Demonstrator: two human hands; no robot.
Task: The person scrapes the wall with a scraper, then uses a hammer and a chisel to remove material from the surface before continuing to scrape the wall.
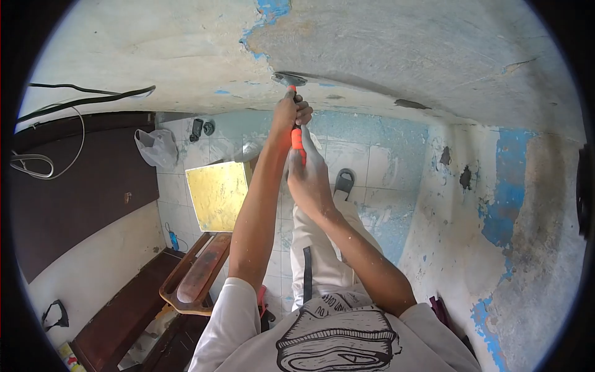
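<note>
A wall scraper (297, 137) with an orange and black handle and a wide grey head is held out in front of me. Its head (289, 79) meets the wall (372, 49), just below a ragged edge of peeling paint with blue patches. My left hand (292, 111) is closed around the handle near the head. Lower down, my right hand (308, 177) wraps the end of the same handle. Bare grey plaster lies to the right of the head, and cream paint to the left.
A yellow-topped box (218, 195) stands left of my legs, beside a wooden armrest (203, 266). Black cables (93, 96) hang at the left. A plastic bag (156, 147) lies by the dark panel (80, 186). Flakes and dust cover the tiled floor (387, 164).
</note>
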